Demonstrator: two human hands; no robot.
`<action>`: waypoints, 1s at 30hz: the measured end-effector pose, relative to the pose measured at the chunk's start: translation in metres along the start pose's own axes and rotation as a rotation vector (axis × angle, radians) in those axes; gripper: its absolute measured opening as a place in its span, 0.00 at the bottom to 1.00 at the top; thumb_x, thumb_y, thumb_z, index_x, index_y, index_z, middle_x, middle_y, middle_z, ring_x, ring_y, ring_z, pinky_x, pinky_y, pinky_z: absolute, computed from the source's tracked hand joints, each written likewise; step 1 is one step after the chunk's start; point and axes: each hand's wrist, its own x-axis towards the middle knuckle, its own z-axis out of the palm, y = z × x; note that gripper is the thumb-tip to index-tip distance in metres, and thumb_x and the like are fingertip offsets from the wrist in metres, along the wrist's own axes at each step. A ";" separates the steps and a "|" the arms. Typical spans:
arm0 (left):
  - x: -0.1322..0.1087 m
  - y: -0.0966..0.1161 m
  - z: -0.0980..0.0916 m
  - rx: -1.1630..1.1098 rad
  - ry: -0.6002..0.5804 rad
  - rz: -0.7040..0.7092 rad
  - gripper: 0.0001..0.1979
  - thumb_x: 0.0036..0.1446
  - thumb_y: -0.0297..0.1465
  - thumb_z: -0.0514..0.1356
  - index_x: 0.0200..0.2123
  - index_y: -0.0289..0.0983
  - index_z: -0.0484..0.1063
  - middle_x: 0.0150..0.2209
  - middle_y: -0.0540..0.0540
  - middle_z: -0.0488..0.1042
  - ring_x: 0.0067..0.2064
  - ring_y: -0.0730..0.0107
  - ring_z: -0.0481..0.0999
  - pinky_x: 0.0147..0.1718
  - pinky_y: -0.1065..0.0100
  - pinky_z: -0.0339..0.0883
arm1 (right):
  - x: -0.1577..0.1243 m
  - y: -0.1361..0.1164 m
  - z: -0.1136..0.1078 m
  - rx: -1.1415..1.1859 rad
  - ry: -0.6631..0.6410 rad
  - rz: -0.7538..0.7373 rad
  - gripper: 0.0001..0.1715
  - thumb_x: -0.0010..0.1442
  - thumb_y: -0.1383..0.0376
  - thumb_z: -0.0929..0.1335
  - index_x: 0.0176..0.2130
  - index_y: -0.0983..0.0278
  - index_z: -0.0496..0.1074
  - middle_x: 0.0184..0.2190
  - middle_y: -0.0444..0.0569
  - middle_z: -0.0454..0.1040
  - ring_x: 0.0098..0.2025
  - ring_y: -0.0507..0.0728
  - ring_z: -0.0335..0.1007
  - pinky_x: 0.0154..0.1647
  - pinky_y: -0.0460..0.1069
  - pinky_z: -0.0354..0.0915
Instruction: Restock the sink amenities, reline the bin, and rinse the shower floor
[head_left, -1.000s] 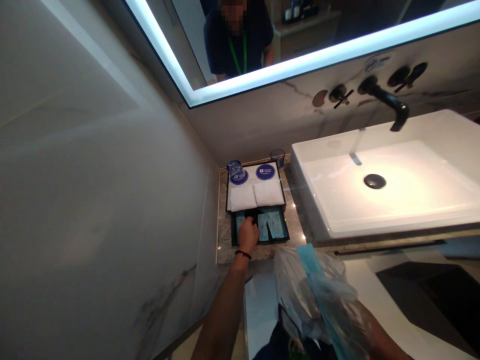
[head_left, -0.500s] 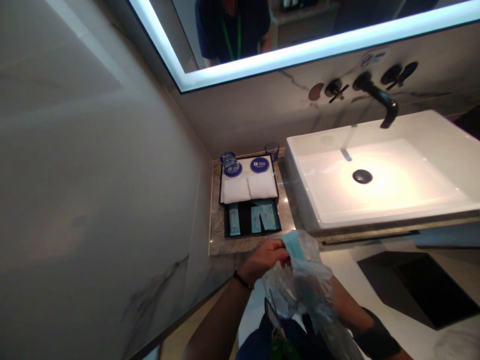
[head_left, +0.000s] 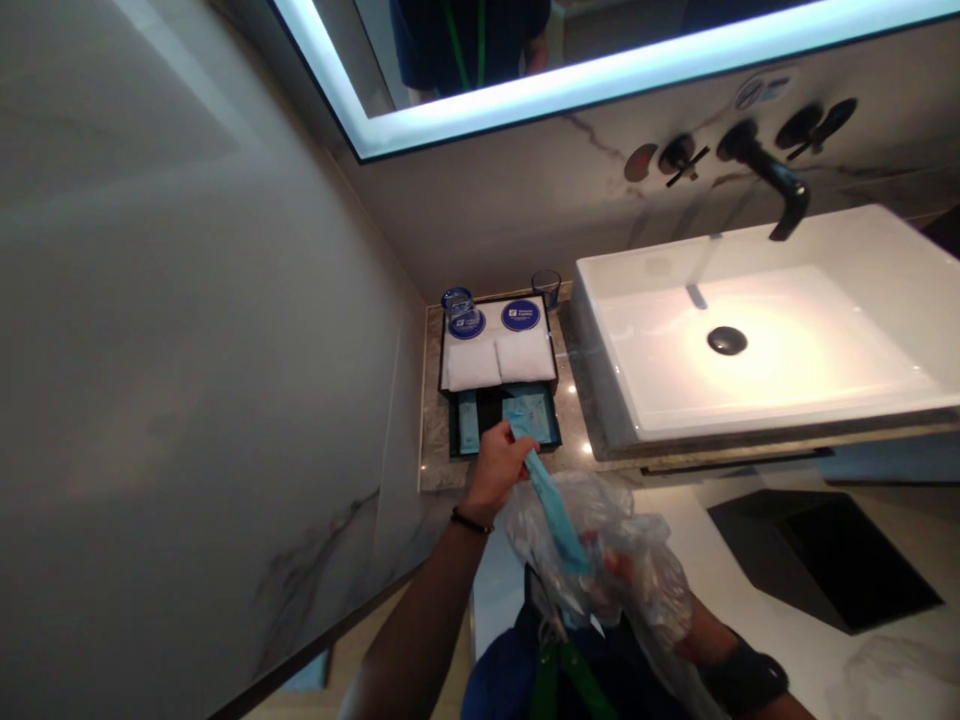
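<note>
Your left hand (head_left: 493, 468) has drawn a long teal paper sachet (head_left: 551, 510) out of the crinkled clear plastic bag (head_left: 600, 550), fingers clamped on it; your right hand (head_left: 626, 575) grips the bag.

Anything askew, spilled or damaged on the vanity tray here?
Nothing spilled or damaged. In the black tray, the teal packets on the right lie slightly fanned, while the one on the left lies straight. The folded white towels sit neatly side by side.

We count 2 folded white towels (head_left: 499, 360), 2 round blue coasters (head_left: 520, 315), 2 clear drinking glasses (head_left: 546, 286), 1 black tray (head_left: 556, 345), 1 white rectangular basin (head_left: 757, 340), 1 black wall spout (head_left: 776, 185), and 1 crumpled clear plastic bag (head_left: 622, 560).
</note>
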 end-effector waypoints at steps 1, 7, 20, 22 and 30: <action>0.002 0.003 0.000 0.069 0.037 0.023 0.05 0.45 0.30 0.62 0.27 0.35 0.69 0.20 0.54 0.66 0.19 0.78 0.63 0.18 0.75 0.55 | 0.001 -0.003 0.001 -0.055 0.007 -0.030 0.27 0.55 0.43 0.70 0.41 0.62 0.77 0.39 0.55 0.78 0.45 0.65 0.74 0.56 0.59 0.67; 0.011 0.002 0.018 0.103 0.147 0.083 0.05 0.49 0.29 0.61 0.27 0.35 0.67 0.20 0.54 0.66 0.21 0.78 0.65 0.19 0.75 0.55 | 0.014 -0.019 0.014 -0.326 -0.086 -0.260 0.20 0.58 0.52 0.67 0.37 0.64 0.79 0.35 0.53 0.79 0.44 0.66 0.74 0.57 0.58 0.65; -0.003 -0.058 -0.049 -0.004 -0.079 -0.212 0.20 0.46 0.45 0.66 0.29 0.34 0.67 0.18 0.56 0.63 0.15 0.82 0.56 0.14 0.75 0.46 | 0.024 -0.002 0.002 -0.369 -0.088 -0.166 0.19 0.56 0.51 0.66 0.29 0.61 0.78 0.30 0.52 0.79 0.47 0.69 0.72 0.54 0.56 0.66; 0.024 -0.051 -0.073 0.221 -0.036 -0.206 0.14 0.53 0.39 0.62 0.26 0.35 0.66 0.17 0.56 0.61 0.15 0.82 0.55 0.15 0.75 0.47 | 0.020 0.000 -0.004 -0.345 -0.075 -0.128 0.20 0.56 0.51 0.65 0.27 0.62 0.78 0.29 0.52 0.79 0.44 0.68 0.73 0.51 0.56 0.67; 0.103 -0.035 -0.070 0.750 0.253 -0.018 0.05 0.56 0.22 0.57 0.34 0.30 0.74 0.39 0.34 0.76 0.45 0.55 0.77 0.40 0.65 0.67 | 0.006 0.006 -0.023 -0.477 0.208 -0.023 0.28 0.49 0.40 0.63 0.16 0.58 0.71 0.24 0.56 0.75 0.34 0.66 0.68 0.40 0.57 0.66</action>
